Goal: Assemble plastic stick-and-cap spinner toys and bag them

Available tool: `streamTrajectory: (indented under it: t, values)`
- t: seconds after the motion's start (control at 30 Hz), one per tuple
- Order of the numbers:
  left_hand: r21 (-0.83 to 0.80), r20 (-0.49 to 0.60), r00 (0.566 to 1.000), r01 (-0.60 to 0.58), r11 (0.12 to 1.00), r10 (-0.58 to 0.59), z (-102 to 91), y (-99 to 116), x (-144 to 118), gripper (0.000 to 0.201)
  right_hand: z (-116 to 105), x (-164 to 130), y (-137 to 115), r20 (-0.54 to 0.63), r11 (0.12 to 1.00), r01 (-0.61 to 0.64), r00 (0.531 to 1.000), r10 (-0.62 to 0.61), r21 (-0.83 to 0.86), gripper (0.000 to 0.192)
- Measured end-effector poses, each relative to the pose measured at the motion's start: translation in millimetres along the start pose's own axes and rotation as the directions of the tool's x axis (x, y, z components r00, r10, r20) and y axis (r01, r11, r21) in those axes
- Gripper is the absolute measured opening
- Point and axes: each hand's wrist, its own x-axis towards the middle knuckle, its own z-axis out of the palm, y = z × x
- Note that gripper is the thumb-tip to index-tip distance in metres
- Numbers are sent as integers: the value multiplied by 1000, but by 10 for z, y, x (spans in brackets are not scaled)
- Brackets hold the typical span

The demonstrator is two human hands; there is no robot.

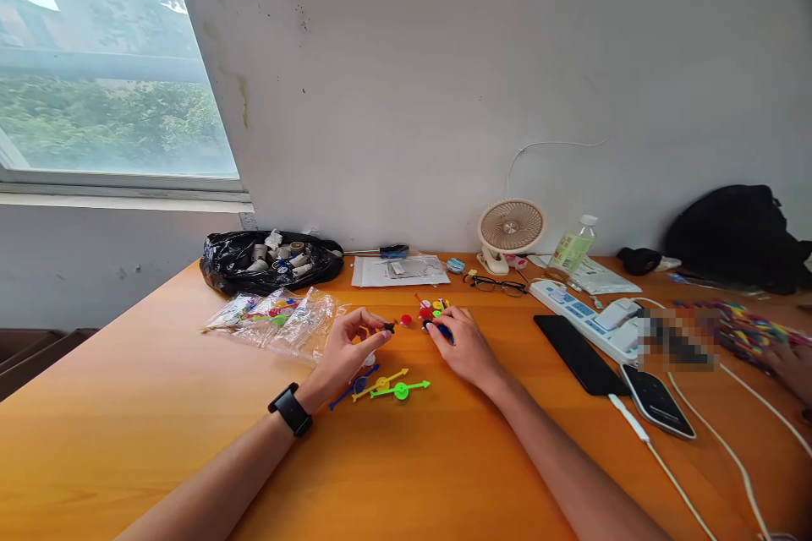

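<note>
L hand (348,351) rests on the orange table (190,406), smartwatch (290,410) on its wrist, fingertips pinched narrow on a small black piece (389,327) held just above the tabletop. R hand (462,347) sits just to the right of that pinch, palm down, fingers curled over a blue piece (446,333); can't tell how tightly it grips, piece mostly hidden under the fingers. Between the two hands, right by the black piece, a red round piece (406,320) lies on the table. Just past the R fingertips, a small cluster of red, yellow & green bits (433,306). Nearer the person than the L pinch, close under both hands, three plastic arrows lie side by side: blue arrow (351,387), yellow arrow (381,385), green arrow (401,390), w/ a white bit partly hidden by the L hand. Left of the L hand & slightly beyond it, clear plastic bags (279,317) of coloured parts; further back, a black bag (270,260). Well right of the R hand: a black phone (574,353), a white power strip (584,317), cables. Beyond the grip near the wall: small fan (511,228), glasses (495,284), a bottle (574,245). Another person's hand (790,368) at far right edge.
</note>
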Motion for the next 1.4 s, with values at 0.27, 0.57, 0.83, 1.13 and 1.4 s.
streamTrajectory:
  t: [0.27,0.57,0.83,1.13,1.4]
  values:
    - [30,22,999,-24,999,23,-1,7,-9,27,49,4,46,-6,998,-6,1000,7,69,27]
    - [240,182,977,-156,958,114,4,75,-43,28,-33,34,-37,-138,980,23,990,4,197,20]
    - [407,399,904,-322,855,151,15,94,-91,23,-54,30,-80,-219,954,48,976,19,295,15]
    - [217,433,901,-90,972,-13,14,76,-89,15,-39,-5,-113,-101,968,89,993,-67,234,18]
    - [-80,514,854,145,986,-84,-1,123,-94,27,-31,-4,-122,-132,977,70,990,-43,203,18]
